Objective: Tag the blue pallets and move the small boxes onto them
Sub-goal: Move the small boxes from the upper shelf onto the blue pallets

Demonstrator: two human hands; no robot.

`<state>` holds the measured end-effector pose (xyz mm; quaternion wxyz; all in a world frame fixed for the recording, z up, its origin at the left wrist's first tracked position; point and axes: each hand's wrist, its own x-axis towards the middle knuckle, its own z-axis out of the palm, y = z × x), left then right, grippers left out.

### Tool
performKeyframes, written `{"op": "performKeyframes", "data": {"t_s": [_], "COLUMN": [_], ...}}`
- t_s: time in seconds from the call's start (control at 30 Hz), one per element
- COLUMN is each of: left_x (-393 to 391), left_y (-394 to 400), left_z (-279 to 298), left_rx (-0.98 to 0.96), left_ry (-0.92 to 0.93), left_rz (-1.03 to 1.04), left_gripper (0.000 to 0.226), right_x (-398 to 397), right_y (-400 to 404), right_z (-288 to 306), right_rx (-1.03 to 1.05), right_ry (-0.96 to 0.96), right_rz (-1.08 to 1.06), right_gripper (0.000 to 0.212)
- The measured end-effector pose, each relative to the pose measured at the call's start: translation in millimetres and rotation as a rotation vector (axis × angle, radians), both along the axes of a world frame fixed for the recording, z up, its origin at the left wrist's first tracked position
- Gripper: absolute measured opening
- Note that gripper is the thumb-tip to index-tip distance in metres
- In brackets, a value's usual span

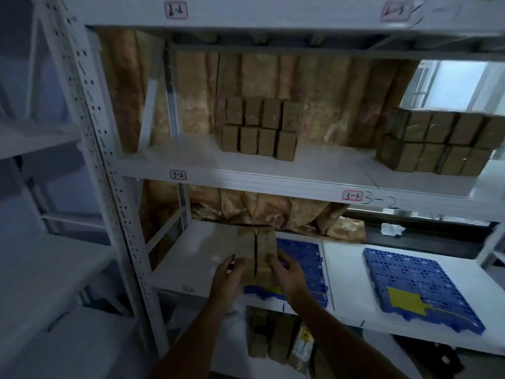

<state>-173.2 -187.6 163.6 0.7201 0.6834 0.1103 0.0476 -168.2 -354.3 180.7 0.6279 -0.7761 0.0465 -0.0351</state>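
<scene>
On the lower shelf (191,258) of a white metal rack, near its front edge, both hands press in on a pair of small brown boxes (257,253) standing side by side with a dark seam between them. The left hand (228,277) holds the left box with its fingers curled round that side, and the right hand (287,272) grips the right box the same way, fingers bent along its face. The boxes sit over the left part of a blue pallet (306,258), which lies flat at the shelf's front with a yellow tag (273,290) showing at its near edge (whether the boxes rest on it or are held just above is not clear). A second blue pallet (426,280) lies well to the right on the same level, carrying its own yellow tag (405,300) near its front edge. On the shelf above (273,170), toward the back, stands a stack of brown boxes (259,129) in two rows, and a larger stack (440,143) sits at the right end. Crumpled brown paper (287,212) lines the back of the rack, and a white crumpled scrap (392,229) lies behind the second pallet.
</scene>
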Motion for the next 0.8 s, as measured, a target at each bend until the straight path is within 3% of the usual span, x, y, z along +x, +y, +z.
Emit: {"op": "performKeyframes", "data": {"t_s": [0.07, 0.2, 0.3, 0.4, 0.47, 0.6, 0.8], "left_x": [31, 106, 151, 183, 201, 223, 244], "left_y": [-4, -11, -18, -24, -30, -35, -32], "left_z": [-20, -58, -82, -97, -101, -109, -122], "left_rx": [0.007, 0.093, 0.202, 0.281, 0.316, 0.387, 0.433], "left_ry": [0.048, 0.132, 0.177, 0.198, 0.193, 0.194, 0.176], "left_rz": [-0.042, -0.116, -0.168, -0.205, -0.240, -0.264, -0.293], "left_gripper": [0.029, 0.036, 0.041, 0.048, 0.041, 0.042, 0.045], "right_x": [28, 96, 140, 174, 193, 212, 224], "right_y": [-5, -13, -19, -22, -25, -28, -22], "right_z": [-22, -63, -85, -95, -101, -111, -122], "right_rx": [0.007, 0.043, 0.044, 0.002, -0.018, -0.026, 0.016], "right_ry": [0.042, 0.119, 0.146, 0.186, 0.194, 0.219, 0.282], "right_rz": [-0.035, -0.062, -0.113, -0.130, -0.148, -0.173, -0.224], "right_gripper": [0.013, 0.027, 0.008, 0.021, 0.029, 0.026, 0.039]}}
